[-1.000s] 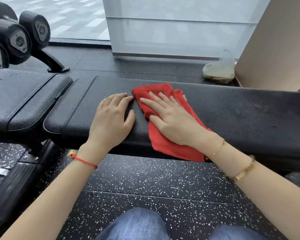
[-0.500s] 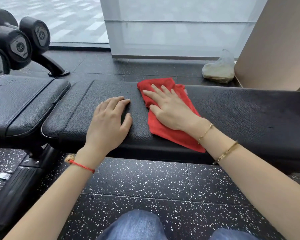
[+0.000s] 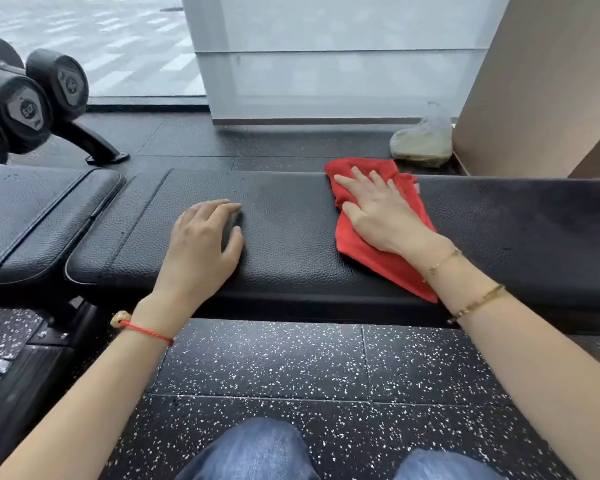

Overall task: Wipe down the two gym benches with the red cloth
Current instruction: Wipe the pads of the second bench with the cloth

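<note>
1. Fingers (image 3: pixel 361 183) of our right hand (image 3: pixel 378 216) lie spread and flat on the red cloth (image 3: pixel 368 258), pressing it down without closing around it; nothing is gripped, only pinned under the palm.
2. Our left hand (image 3: pixel 201 251) rests on the bare padding with its fingers (image 3: pixel 215 206) loosely curled and empty, steadying us.
3. We find the cloth on the long bench (image 3: pixel 291 237), toward the far edge of its surface, with a tail trailing back to the near edge beside our right wrist.
4. We judge the main risk to be the cloth bunching or slipping out from under the flat palm, since no grasp holds it; a fast stroke over the grained padding could leave it behind.
5. That loose tail could also drag off the near edge and pull the rest toward the floor (image 3: pixel 291 368).
6. We might also miss the second bench (image 3: pixel 39 216), at our left just beside the first.
7. Bright red, soft and crumpled into uneven folds, the cloth looks dry as far as we can tell.
</note>
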Demonstrator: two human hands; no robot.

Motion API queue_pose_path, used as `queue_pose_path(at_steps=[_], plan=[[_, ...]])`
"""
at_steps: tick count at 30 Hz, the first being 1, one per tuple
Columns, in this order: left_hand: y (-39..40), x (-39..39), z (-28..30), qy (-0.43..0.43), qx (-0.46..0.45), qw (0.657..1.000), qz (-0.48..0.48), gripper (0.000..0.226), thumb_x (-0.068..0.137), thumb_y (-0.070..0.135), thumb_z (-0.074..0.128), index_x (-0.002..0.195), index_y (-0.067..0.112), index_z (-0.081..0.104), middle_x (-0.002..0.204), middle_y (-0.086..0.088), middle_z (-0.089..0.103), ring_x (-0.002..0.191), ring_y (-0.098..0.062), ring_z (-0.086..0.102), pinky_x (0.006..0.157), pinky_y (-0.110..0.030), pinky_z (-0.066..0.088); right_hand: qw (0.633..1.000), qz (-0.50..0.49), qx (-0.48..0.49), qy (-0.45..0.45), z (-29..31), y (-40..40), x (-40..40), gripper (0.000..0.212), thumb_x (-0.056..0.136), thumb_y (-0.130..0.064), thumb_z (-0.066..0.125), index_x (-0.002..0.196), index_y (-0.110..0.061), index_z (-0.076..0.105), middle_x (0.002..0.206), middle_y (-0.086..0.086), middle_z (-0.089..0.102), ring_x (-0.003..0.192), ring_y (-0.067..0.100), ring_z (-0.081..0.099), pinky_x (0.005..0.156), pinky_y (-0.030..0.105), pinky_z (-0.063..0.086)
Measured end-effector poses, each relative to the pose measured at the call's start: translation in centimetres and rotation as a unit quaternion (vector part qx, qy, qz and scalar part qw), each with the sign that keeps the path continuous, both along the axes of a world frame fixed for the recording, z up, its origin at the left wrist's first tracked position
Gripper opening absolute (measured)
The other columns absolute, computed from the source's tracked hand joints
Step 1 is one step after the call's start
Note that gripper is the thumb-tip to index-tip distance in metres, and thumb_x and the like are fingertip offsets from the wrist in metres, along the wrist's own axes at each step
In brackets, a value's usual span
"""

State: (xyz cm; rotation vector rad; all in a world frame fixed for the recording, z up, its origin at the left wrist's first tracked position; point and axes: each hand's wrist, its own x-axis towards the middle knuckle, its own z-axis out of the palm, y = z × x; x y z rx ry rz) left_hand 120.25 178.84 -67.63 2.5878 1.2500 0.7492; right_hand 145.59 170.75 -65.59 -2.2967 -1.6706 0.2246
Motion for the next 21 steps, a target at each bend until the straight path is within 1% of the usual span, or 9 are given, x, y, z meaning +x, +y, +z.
queue_pose_path(at_steps=[2, 5, 9, 12, 15, 18, 19, 21], plan=[[-0.5, 0.8, 0.2, -0.023, -0.003, 1.000, -0.013, 0.036, 0.093, 0.017, 0.055, 0.129, 0.011, 0.057, 0.130, -0.007, 0.060, 0.125, -0.027, 0.049, 0.111, -0.042, 0.036, 1.000, 0.028, 0.007, -0.005, -0.1, 0.2, -1.3, 0.054, 0.099, -0.031, 0.034, 0.151, -0.034, 0.022, 0.163, -0.002, 0.007, 0.150, 0.023, 0.003, 0.122, 0.040, -0.003], [-1.8, 3.0, 0.4, -0.043, -0.017, 0.998, -0.042, 0.034, 0.095, 0.021, 0.054, 0.127, 0.013, 0.058, 0.129, -0.004, 0.061, 0.125, -0.025, 0.049, 0.110, -0.043, 0.037, 0.997, 0.075, 0.026, -0.011, -0.5, -1.7, -2.9, 0.054, 0.099, -0.031, 0.037, 0.151, -0.035, 0.024, 0.163, -0.002, 0.010, 0.150, 0.022, 0.006, 0.122, 0.040, -0.002], [-3.6, 6.8, 0.4, -0.030, -0.024, 0.996, -0.078, 0.033, 0.094, 0.023, 0.054, 0.125, 0.013, 0.060, 0.129, -0.002, 0.060, 0.125, -0.024, 0.049, 0.111, -0.042, 0.035, 0.995, 0.080, 0.050, -0.027, -0.7, -6.0, -2.7, 0.054, 0.099, -0.030, 0.038, 0.151, -0.035, 0.024, 0.162, -0.005, 0.012, 0.150, 0.020, 0.008, 0.122, 0.036, -0.001], [-4.7, 8.8, 0.2, -0.006, -0.011, 0.995, -0.096, 0.034, 0.094, 0.025, 0.052, 0.126, 0.015, 0.059, 0.131, 0.000, 0.059, 0.126, -0.024, 0.048, 0.111, -0.041, 0.033, 0.997, 0.049, 0.055, -0.012, -0.8, -9.0, -0.3, 0.053, 0.099, -0.030, 0.039, 0.150, -0.037, 0.025, 0.162, -0.007, 0.013, 0.150, 0.017, 0.008, 0.122, 0.035, -0.001], [-5.2, 9.7, 0.1, -0.003, -0.005, 0.995, -0.098, 0.034, 0.095, 0.027, 0.051, 0.127, 0.016, 0.059, 0.133, 0.001, 0.057, 0.128, -0.023, 0.046, 0.113, -0.040, 0.032, 0.999, -0.025, 0.041, 0.009, -0.7, -10.3, 4.2, 0.053, 0.099, -0.028, 0.038, 0.150, -0.037, 0.026, 0.162, -0.006, 0.013, 0.150, 0.018, 0.008, 0.122, 0.036, -0.001], [-5.4, 9.7, -0.1, -0.007, -0.004, 0.996, -0.092, 0.034, 0.096, 0.028, 0.051, 0.128, 0.017, 0.058, 0.134, 0.002, 0.056, 0.131, -0.021, 0.044, 0.114, -0.039, 0.031, 0.993, -0.116, 0.010, 0.016, -0.2, -9.2, 8.6, 0.052, 0.100, -0.028, 0.034, 0.151, -0.034, 0.023, 0.163, -0.002, 0.009, 0.150, 0.021, 0.005, 0.122, 0.039, -0.002], [-5.5, 9.7, -0.1, -0.006, -0.002, 0.996, -0.092, 0.034, 0.096, 0.028, 0.051, 0.128, 0.017, 0.058, 0.135, 0.002, 0.056, 0.131, -0.021, 0.043, 0.114, -0.039, 0.031, 0.991, -0.130, 0.002, 0.013, -0.1, -8.5, 9.3, 0.053, 0.101, -0.028, 0.033, 0.152, -0.033, 0.022, 0.163, -0.002, 0.007, 0.150, 0.022, 0.004, 0.122, 0.040, -0.003], [-5.6, 9.7, -0.1, -0.004, 0.000, 0.996, -0.094, 0.035, 0.096, 0.027, 0.051, 0.129, 0.017, 0.058, 0.135, 0.002, 0.055, 0.132, -0.020, 0.043, 0.114, -0.040, 0.031, 0.992, -0.122, -0.003, 0.005, -0.1, -7.1, 9.2, 0.053, 0.101, -0.029, 0.033, 0.152, -0.033, 0.020, 0.163, -0.001, 0.005, 0.150, 0.024, 0.002, 0.122, 0.042, -0.004]])
